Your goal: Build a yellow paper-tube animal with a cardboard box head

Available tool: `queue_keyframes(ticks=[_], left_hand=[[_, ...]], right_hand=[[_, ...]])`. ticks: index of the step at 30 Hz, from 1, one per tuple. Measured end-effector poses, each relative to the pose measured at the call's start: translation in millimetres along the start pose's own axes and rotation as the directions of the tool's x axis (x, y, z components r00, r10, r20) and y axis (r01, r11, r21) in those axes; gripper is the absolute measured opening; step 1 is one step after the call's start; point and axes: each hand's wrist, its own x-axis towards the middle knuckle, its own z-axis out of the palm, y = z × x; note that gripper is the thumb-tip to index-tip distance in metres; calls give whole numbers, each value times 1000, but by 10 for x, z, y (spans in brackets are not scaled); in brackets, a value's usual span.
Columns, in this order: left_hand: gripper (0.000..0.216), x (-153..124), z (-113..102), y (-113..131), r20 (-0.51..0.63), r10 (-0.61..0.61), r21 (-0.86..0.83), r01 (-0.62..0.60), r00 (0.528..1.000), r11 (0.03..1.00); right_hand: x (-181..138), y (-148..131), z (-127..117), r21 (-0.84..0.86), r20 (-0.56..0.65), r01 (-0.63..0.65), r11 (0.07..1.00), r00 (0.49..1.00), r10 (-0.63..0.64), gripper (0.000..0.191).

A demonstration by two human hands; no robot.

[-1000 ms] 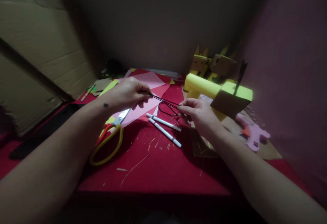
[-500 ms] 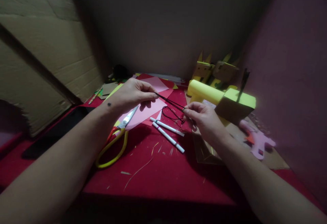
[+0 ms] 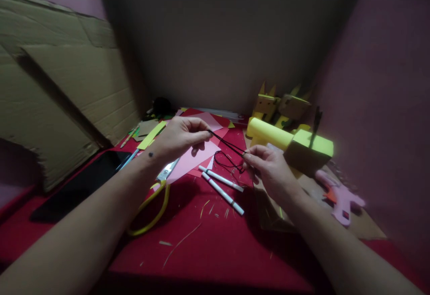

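A doubled black cord is stretched between my two hands above the table. My left hand pinches one end between thumb and fingers. At the other end, my right hand grips the cord, and a loose loop of it hangs beneath. Pink paper sheets lie under my left hand. Two white markers rest on the red tablecloth below the cord. Scissors with a yellow handle lie partly hidden behind my left forearm.
At right stand a yellow paper-covered cardboard figure and smaller box figures behind it. A pink glue gun lies on cardboard near the wall. A dark tablet is at left, beside a cardboard panel. Paper scraps dot the red cloth.
The whole view has shifted, so everything sits slightly lower. Both hands keep the cord stretched in nearly the same pose; my left forearm now covers more of the scissors.
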Motion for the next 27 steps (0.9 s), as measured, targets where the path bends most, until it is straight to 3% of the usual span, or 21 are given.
queue_keyframes(ticks=[4,7,11,14,16,18,20,23,27], left_hand=[[4,13,-7,-14,21,-11,16,11,1000,1000],[4,31,-31,-18,80,-93,82,86,992,993],[7,76,-109,-59,270,-282,323,190,921,927],[11,115,-159,-116,331,-349,557,116,877,822],[13,124,-150,-133,276,-289,626,57,917,778],[12,105,-90,-116,193,-205,556,65,960,829],[14,54,18,-75,189,-208,339,135,960,931],[28,-46,218,-27,409,-255,62,252,876,966],[31,-120,401,-54,597,-283,53,315,750,948]], right_hand=[[9,0,-3,9,15,6,1000,1000,-6,21],[12,-4,-6,7,28,-14,1000,1000,14,19],[-16,-20,11,-69,73,-69,995,995,74,18],[-48,-15,30,-191,122,-90,977,986,115,20],[-66,-3,44,-296,132,-87,951,983,131,22],[-82,6,58,-389,124,-81,918,982,139,22],[-97,2,71,-452,121,-80,889,981,150,22],[-120,-33,84,-488,120,-69,870,982,145,21],[-135,-86,83,-520,129,-48,853,983,134,20]])
